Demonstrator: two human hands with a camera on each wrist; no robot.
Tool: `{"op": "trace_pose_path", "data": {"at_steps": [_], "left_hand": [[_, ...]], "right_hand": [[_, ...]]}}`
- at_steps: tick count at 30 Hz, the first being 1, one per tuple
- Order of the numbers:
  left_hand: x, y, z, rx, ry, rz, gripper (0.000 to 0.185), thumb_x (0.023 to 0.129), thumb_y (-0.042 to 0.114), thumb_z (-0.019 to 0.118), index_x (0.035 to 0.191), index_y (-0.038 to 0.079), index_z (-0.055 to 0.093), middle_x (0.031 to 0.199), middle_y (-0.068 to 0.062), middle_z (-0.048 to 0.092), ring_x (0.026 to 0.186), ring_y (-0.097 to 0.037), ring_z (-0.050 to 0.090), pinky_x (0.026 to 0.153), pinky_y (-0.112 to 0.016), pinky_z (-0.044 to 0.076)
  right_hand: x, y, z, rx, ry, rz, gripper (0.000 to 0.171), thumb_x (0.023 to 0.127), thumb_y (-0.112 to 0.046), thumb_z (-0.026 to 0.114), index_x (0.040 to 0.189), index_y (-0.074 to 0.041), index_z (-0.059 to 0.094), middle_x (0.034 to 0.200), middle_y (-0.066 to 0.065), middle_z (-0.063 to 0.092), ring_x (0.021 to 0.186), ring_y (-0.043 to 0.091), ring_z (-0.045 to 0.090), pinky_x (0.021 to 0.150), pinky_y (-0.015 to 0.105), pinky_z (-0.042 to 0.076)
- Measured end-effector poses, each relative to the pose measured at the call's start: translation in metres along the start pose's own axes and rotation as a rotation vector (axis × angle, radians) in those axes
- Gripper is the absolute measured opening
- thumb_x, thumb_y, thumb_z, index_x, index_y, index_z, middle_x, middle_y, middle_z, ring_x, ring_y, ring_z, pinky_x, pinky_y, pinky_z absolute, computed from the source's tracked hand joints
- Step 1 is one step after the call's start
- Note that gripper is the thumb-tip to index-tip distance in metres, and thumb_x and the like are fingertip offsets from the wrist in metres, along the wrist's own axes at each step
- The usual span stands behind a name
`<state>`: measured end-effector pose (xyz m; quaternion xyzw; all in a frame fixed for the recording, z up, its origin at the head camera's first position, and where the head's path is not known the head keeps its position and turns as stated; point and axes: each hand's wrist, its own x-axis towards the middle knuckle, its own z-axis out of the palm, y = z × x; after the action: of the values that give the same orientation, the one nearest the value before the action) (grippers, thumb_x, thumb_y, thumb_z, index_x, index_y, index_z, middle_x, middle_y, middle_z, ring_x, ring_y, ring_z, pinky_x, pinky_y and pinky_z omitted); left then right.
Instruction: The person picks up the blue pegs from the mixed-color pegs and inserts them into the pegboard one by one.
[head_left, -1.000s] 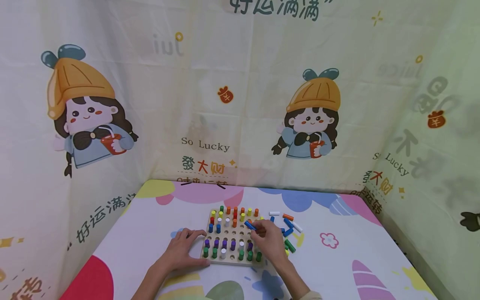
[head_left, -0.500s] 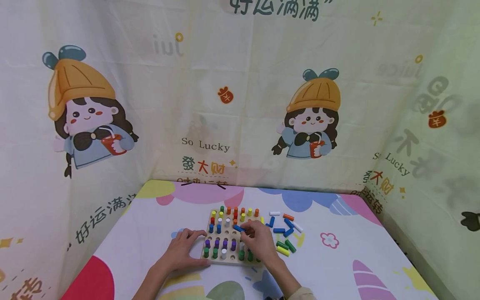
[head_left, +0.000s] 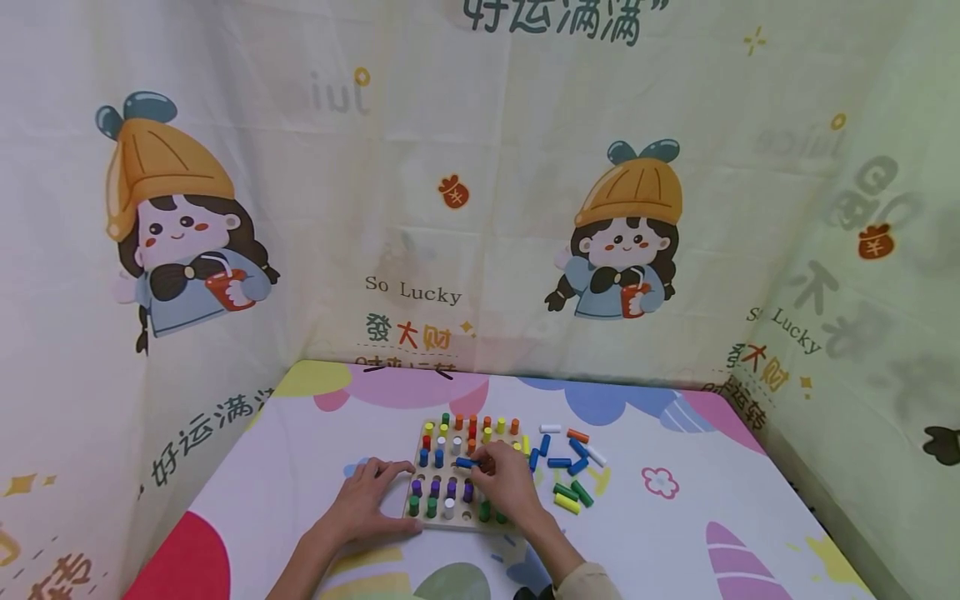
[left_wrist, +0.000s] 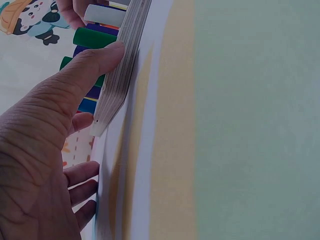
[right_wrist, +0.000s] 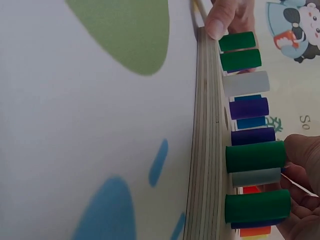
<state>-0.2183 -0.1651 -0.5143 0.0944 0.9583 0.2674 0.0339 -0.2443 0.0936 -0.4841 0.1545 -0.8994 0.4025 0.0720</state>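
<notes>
A wooden pegboard (head_left: 442,524) with rows of coloured pegs stands on the table. At its left side is my left hand (head_left: 363,502), the thumb (left_wrist: 107,57) against the front edge near the corner and the index finger reaching to the left edge. The other fingers are spread beside the board. My right hand (head_left: 506,483) pinches a blue peg (head_left: 464,462), tilted almost level, over the row that has two standing blue pegs (head_left: 431,457) at its left end. In the right wrist view, green pegs (right_wrist: 255,156) partly hide the right fingers (right_wrist: 302,150).
Loose pegs lie right of the board: several blue ones (head_left: 558,462), white pegs (head_left: 550,428), an orange peg (head_left: 578,435), green pegs (head_left: 582,493) and a yellow peg (head_left: 567,503). A printed cloth (head_left: 675,533) covers the table, and printed curtains (head_left: 495,250) enclose it.
My right hand has moved left across the board with the blue peg, uncovering loose pegs at the right. The left hand keeps its place at the board.
</notes>
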Motion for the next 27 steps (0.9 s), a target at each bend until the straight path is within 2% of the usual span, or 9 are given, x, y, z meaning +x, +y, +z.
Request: {"op": "trace_pose_path", "data": {"at_steps": [12, 20, 27], "left_hand": [[-0.001, 0.002, -0.001, -0.002, 0.000, -0.001, 0.086, 0.066, 0.069, 0.085, 0.138, 0.032, 0.057, 0.121, -0.004, 0.049, 0.113, -0.029, 0.047, 0.102, -0.060, 0.042], [-0.001, 0.001, 0.000, 0.007, 0.006, 0.003, 0.085, 0.066, 0.070, 0.084, 0.138, 0.033, 0.057, 0.120, -0.003, 0.049, 0.110, -0.027, 0.047, 0.100, -0.058, 0.042], [-0.001, 0.000, 0.002, -0.001, 0.011, 0.004, 0.087, 0.065, 0.070, 0.085, 0.138, 0.032, 0.057, 0.121, -0.003, 0.049, 0.111, -0.028, 0.047, 0.101, -0.059, 0.042]], "right_hand": [[0.009, 0.000, 0.010, -0.031, -0.042, -0.033, 0.013, 0.090, -0.008, 0.076, 0.103, -0.006, 0.075, 0.091, 0.000, 0.068, 0.081, 0.012, 0.057, 0.074, 0.023, 0.055], [0.014, -0.004, 0.014, -0.009, -0.019, -0.001, 0.016, 0.092, -0.010, 0.076, 0.107, -0.007, 0.074, 0.097, 0.001, 0.071, 0.083, 0.011, 0.062, 0.077, 0.026, 0.059], [0.015, -0.009, 0.018, 0.017, 0.006, -0.023, 0.016, 0.093, -0.010, 0.075, 0.109, -0.008, 0.074, 0.098, 0.003, 0.072, 0.085, 0.012, 0.066, 0.077, 0.026, 0.060]]}}
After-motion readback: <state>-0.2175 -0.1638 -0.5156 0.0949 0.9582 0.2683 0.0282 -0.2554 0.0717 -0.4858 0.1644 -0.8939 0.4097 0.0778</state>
